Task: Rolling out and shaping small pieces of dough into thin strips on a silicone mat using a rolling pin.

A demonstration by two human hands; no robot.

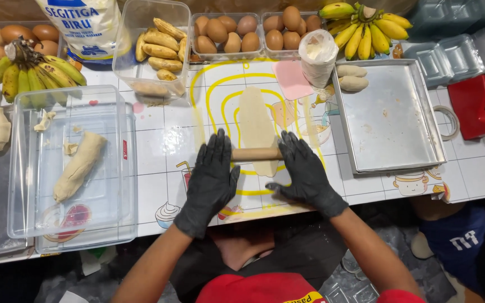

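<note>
Two gloved hands press a wooden rolling pin over a strip of dough on a patterned table.

The table [158, 140] carries, on its left, a clear plastic tub [29, 224] holding a log of dough [78, 165]; on its right lies a metal tray [388, 123] with two dough pieces [352, 77] at its top left corner; banana bunches [366, 25] and boxes of eggs [225, 33] line the far edge; the flattened dough strip [254, 120] stretches away from the person at the table's middle, the rolling pin [257, 154] lying across its near end; the left hand [211, 179] rests flat on the pin's left end, fingers spread and straight; the right hand [304, 171] presses the right end, fingers slightly parted, not curled round it.
</note>
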